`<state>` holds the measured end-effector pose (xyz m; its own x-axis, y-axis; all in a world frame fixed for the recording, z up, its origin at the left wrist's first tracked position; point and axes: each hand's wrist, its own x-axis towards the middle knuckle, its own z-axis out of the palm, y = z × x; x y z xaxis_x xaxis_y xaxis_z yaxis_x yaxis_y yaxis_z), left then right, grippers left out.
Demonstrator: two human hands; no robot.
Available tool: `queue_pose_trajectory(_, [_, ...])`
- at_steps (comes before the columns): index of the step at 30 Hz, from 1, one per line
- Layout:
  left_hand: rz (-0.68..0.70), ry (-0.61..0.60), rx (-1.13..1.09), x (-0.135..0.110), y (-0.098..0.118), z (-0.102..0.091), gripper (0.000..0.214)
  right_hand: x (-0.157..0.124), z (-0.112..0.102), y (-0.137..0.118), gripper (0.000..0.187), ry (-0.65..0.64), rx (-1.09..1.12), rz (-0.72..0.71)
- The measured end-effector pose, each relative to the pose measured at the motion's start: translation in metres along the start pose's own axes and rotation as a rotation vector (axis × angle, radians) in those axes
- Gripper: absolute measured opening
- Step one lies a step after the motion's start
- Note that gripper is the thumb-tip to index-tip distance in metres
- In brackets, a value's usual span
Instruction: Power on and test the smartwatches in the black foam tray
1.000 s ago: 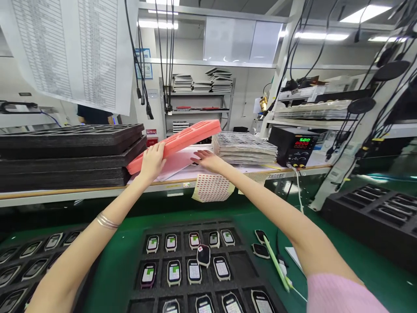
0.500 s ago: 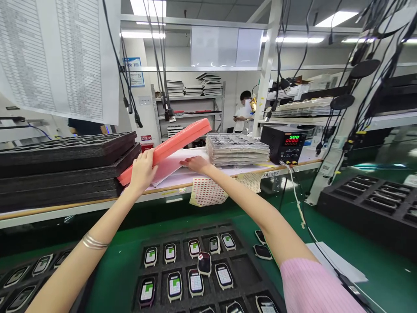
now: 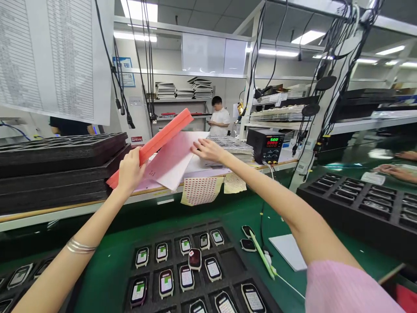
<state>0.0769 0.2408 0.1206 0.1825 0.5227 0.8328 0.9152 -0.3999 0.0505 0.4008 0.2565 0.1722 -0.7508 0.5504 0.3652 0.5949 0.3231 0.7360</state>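
Observation:
My left hand [image 3: 129, 170] grips the near end of a pink foam tray [image 3: 156, 142] and holds it tilted up off the raised shelf [image 3: 81, 208]. My right hand [image 3: 208, 150] holds the upper edge of a pinkish-white paper sheet [image 3: 171, 161], lifted from under the tray. Just right of that hand lies a stack of clear plastic blister trays [image 3: 233, 148]. Below my arms, a black foam tray [image 3: 202, 269] on the green bench holds several smartwatches with lit screens.
Stacked black foam trays [image 3: 58, 165] fill the shelf's left side. A power supply [image 3: 265, 145] stands to the right, and dotted sticker sheets [image 3: 200, 189] hang over the shelf edge. More black trays [image 3: 361, 204] sit at right. A person [image 3: 219, 121] stands in the background. Cables hang overhead.
My left hand has tipped the pink tray steeper. My right hand, which lay flat on the sheet beneath it, has lifted the sheet up off the shelf.

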Motion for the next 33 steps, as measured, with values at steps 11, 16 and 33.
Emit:
queue_pose_trajectory(11, [0.147, -0.155, 0.119, -0.021, 0.008, 0.024, 0.049, -0.152, -0.048, 0.067, 0.034, -0.065, -0.121, 0.393])
queue_pose_trajectory(16, [0.240, -0.218, 0.155, -0.031, 0.010, 0.037, 0.048, -0.186, -0.043, 0.073, 0.033, -0.077, -0.202, 0.608])
queue_pose_trajectory(33, [0.328, -0.288, 0.219, -0.042, 0.007, 0.053, 0.046, -0.107, -0.003, 0.060, 0.036, -0.188, -0.245, 0.458])
